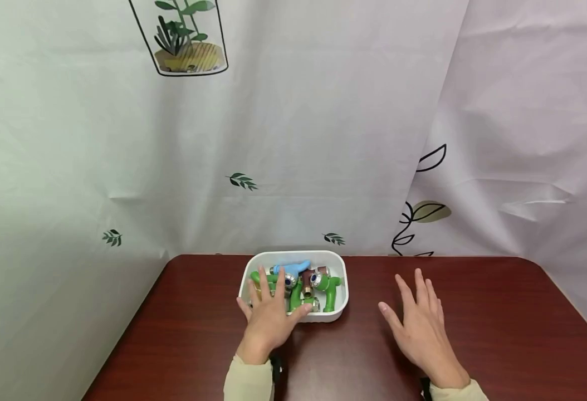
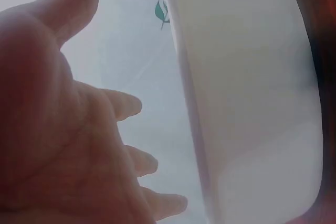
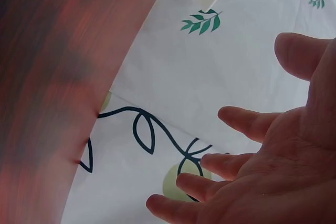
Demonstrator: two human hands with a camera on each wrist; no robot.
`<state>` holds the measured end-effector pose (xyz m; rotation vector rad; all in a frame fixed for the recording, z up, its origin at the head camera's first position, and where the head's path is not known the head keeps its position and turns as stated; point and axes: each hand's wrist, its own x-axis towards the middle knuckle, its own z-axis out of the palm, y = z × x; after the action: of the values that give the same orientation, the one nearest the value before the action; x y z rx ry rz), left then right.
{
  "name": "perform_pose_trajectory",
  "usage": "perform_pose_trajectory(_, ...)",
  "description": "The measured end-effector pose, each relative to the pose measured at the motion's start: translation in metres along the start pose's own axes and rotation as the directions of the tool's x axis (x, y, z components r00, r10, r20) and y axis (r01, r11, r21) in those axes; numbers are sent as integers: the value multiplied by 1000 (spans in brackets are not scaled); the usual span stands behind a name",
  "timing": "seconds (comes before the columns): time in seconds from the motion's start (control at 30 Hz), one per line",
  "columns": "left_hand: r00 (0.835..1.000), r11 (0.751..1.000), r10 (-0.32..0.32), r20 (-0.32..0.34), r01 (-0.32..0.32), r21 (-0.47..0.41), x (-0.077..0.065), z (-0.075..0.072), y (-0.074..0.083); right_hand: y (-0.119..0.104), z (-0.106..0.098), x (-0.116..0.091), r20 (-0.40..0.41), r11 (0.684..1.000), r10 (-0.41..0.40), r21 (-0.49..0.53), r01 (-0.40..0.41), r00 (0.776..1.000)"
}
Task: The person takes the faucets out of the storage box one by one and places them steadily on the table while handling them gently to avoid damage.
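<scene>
My left hand (image 1: 268,323) is held over the near left part of a white plastic tub (image 1: 343,295), fingers spread and holding nothing. Inside the tub lie several small tap-shaped pieces: a blue one (image 1: 294,268) at the back, a green one (image 1: 331,295) at the right, and a dark brown one (image 1: 307,283) in the middle. Some have silvery ends. My fingers cover part of the left side. To the right of the tub, my right hand (image 1: 421,337) hovers above the table with its fingers extended, gripping nothing. The left wrist view shows the tub's outer wall (image 2: 257,103) beside my palm.
The dark red-brown table (image 1: 193,328) has rounded far corners, and the tub stands near its back edge. Behind and to the sides hangs a pale cloth (image 1: 323,139) printed with leaves and a plant jar.
</scene>
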<state>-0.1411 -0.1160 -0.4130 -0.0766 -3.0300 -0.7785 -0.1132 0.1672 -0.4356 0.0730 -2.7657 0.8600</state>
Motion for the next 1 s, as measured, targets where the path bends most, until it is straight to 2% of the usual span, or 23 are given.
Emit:
perform_pose_trajectory(0.4, 999, 999, -27, -32, 27, -24, 5, -1, -12, -2, 2, 0, -24, 1000, -24, -5, 24, 999)
perform_pose_trajectory(0.67, 998, 998, -60, -15, 60, -13, 9, 0, -22, -2, 4, 0, -20, 1000, -31, -4, 31, 999)
perform_pose_trajectory(1.0, 998, 997, -60, -1, 60, -55, 12, 1, -32, -4, 6, 1, -24, 999, -38, 11, 38, 999)
